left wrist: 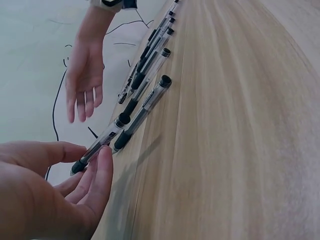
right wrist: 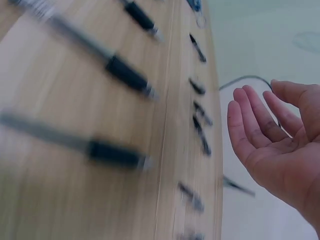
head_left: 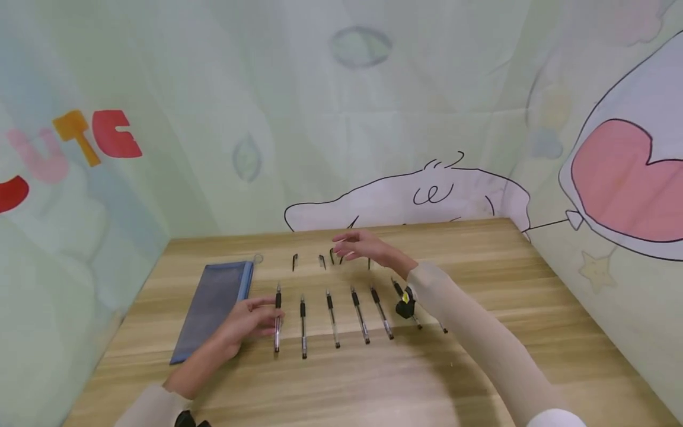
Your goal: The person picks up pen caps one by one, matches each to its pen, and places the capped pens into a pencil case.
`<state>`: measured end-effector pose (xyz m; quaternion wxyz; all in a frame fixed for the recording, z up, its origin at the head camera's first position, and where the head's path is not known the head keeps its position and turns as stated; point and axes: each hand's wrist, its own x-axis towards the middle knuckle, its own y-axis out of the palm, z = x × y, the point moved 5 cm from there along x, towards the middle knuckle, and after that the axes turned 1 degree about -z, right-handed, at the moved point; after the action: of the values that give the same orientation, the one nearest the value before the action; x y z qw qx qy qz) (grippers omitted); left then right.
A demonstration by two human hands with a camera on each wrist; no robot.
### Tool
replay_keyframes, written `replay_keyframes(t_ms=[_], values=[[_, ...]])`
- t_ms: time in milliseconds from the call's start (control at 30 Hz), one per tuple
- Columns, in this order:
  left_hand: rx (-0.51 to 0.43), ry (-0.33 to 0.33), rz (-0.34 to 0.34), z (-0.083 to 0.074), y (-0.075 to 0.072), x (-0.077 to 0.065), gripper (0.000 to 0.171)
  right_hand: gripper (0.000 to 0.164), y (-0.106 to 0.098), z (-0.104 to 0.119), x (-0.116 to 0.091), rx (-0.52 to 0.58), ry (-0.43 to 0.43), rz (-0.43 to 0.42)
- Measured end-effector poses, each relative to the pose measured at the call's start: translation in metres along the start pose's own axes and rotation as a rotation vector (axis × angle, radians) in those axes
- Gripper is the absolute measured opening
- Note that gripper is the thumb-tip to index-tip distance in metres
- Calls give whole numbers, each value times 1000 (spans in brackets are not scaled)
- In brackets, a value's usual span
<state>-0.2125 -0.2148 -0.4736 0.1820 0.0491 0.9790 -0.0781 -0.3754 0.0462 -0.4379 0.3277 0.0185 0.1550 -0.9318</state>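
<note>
My left hand (head_left: 246,323) pinches a clear-barrelled gel pen (left wrist: 106,136) with a black grip between thumb and fingers, lifted slightly off the table in the left wrist view. The pen has no cap, and its tip points away from me. To its right lies a row of several similar uncapped pens (head_left: 303,323), partly covered by my right forearm. My right hand (head_left: 364,245) hovers over the back of the table, fingers extended and holding nothing. Below and around it lie several small black pen caps (head_left: 322,261); the right wrist view shows more caps (right wrist: 199,131), blurred.
A dark mesh zip pouch (head_left: 210,308) with blue edging lies left of the pens, its ring (head_left: 258,258) near the back. The wooden table (head_left: 373,385) meets printed fabric walls (head_left: 299,130) at the back and sides.
</note>
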Motion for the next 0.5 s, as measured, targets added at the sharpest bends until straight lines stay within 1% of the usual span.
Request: replay_keyframes(t_ms=[167,300,400,500], values=[[-34,-16,42,8,6,-3,69,45,32,4,22,11,3,16],[-75,-32,74,12,11,-6,71,44,54,5,37,48,36,13],[-81,-22,72,11,10,-6,71,42,63,8,47,97,81,-24],[-77,-15,74,9,7,-5,73,38,67,11,57,150,125,-72]])
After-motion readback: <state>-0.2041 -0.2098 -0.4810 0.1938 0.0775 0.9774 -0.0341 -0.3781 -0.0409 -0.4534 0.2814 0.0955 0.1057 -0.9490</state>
